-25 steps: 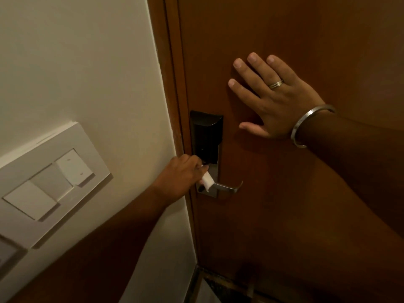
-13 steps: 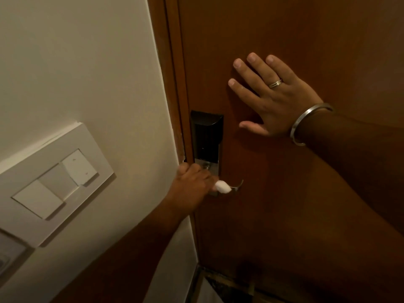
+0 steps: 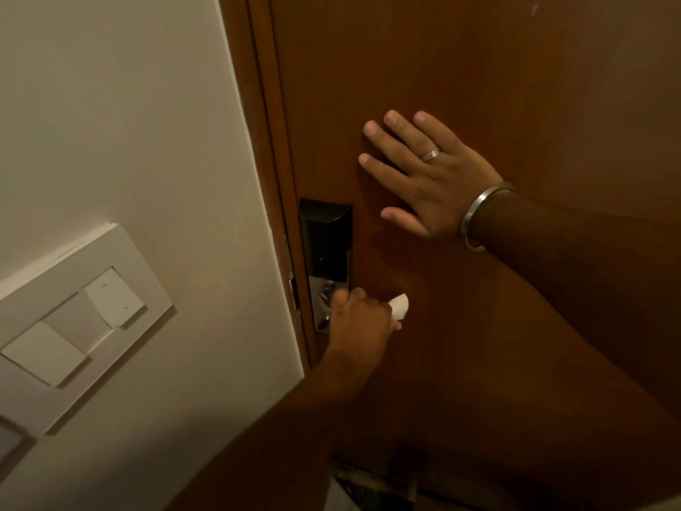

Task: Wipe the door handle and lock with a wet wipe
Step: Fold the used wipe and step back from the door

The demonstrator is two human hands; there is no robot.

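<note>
White wet wipe (image 3: 400, 306) gripped by left hand (image 3: 363, 320), slid rightward covering handle, right hand (image 3: 431, 178) stays spread flat

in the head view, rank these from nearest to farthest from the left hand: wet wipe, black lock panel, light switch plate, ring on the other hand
1. Wet wipe: held in the left hand itself, poking out to its right.
2. Black lock panel: just above the hand on the door.
3. Ring: higher up, on the right hand pressed flat to the door.
4. Light switch plate: far left, on the wall.
</note>
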